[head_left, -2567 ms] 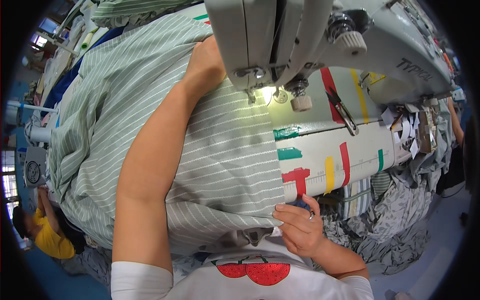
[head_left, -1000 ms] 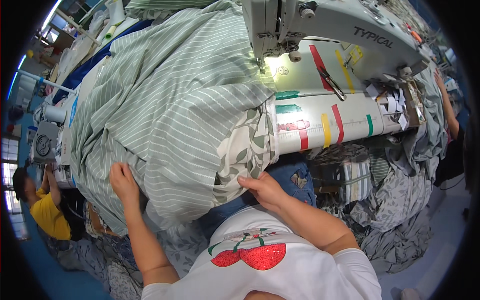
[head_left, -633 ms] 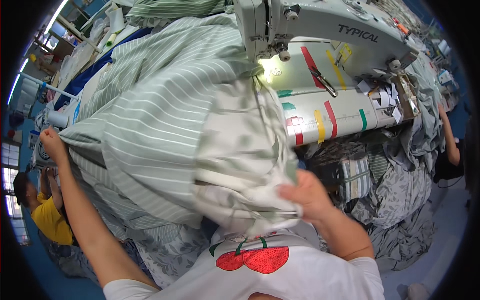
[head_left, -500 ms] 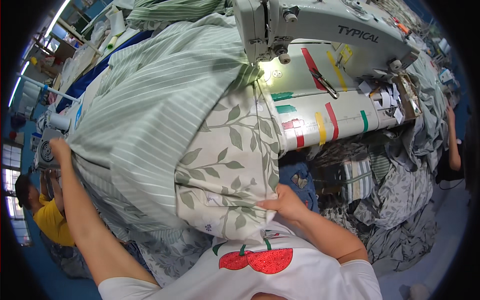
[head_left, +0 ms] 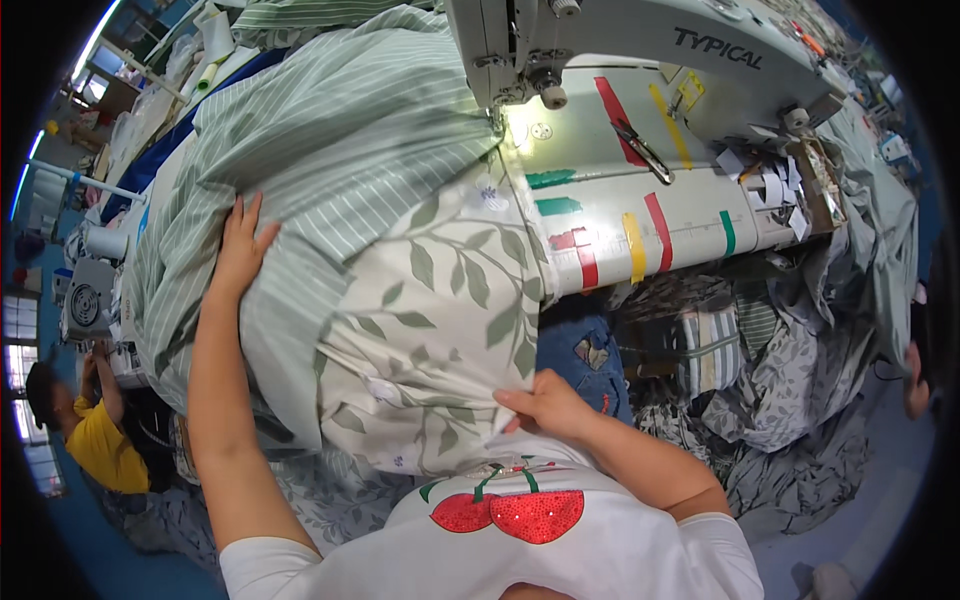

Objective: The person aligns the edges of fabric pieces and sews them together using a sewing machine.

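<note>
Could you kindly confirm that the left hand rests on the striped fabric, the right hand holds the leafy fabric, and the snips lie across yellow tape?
The snips lie across red tape, not yellow, as the head view shows; the left hand does rest on the striped fabric, and the right hand does hold the leafy fabric.

Across the centre, the off-white cloth printed with grey-green leaves looks matt, smooth and softly creased, while the sage-green cloth with thin white stripes at upper left is equally matt, in loose woven-looking folds. At upper right, the pale grey sewing machine arm has a smooth, semi-gloss painted look, above a glossy whitish machine bed and slim, shiny metal thread snips. Low in the middle, red sequin-like cherries glitter on a matt white cloth T-shirt.
</note>
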The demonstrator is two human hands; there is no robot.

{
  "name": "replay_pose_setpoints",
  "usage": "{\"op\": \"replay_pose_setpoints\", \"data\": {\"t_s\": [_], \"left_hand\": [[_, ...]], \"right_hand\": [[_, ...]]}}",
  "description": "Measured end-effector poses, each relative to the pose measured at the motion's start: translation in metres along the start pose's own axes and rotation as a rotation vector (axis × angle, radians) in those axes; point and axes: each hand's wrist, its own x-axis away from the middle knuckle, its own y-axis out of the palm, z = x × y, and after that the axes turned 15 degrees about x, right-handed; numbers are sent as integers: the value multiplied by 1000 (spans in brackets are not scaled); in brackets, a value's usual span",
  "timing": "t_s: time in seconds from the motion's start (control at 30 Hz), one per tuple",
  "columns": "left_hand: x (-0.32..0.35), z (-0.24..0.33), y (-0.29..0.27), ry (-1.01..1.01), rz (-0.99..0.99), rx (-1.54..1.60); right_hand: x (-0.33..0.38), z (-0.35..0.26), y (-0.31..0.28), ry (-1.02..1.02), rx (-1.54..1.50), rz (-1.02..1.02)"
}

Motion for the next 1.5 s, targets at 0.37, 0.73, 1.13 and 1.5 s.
{"op": "replay_pose_setpoints", "data": {"t_s": [0.37,0.73,1.13,1.5], "left_hand": [[67,156,26,175,55,124],[172,308,57,-11,-416,987],[198,296,91,86,29,946],[195,301,78,621,-26,672]], "right_hand": [[22,24,-5,-293,-54,133],[27,12,6,-581,286,68],[20,-24,-38,-363,-104,241],[111,-11,-4,-417,153,-10]]}}
